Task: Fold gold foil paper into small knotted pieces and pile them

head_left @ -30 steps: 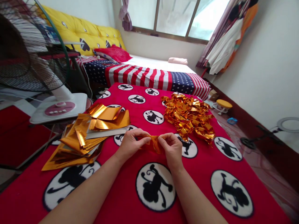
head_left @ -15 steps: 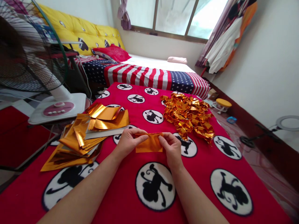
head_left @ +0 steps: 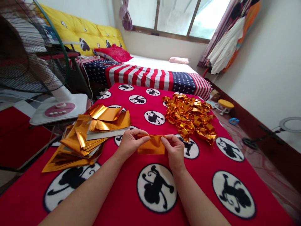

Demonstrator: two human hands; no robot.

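A small sheet of gold foil paper (head_left: 151, 147) is stretched between my hands over the red cloth, its far edge folded over. My left hand (head_left: 131, 141) pinches the far left corner between thumb and fingers. On the opposite corner, my right hand (head_left: 174, 149) grips the same sheet with thumb and fingertips. To the left lies a loose stack of flat gold foil sheets (head_left: 81, 141), with some grey-white backs showing. A heap of folded gold foil pieces (head_left: 190, 114) sits to the right, beyond my right hand.
The red cloth (head_left: 113, 194) with monkey circles covers the table. A white fan (head_left: 58, 106) stands close at the left edge. Behind is a bed with a flag-pattern cover (head_left: 141, 74). On the right floor are a yellow stool (head_left: 225, 103) and a ring-light stand (head_left: 279, 128).
Both hands keep their hold on the foil sheet and have hardly moved. The sheet's surface catches the light a little differently, and the whole view has shifted slightly.
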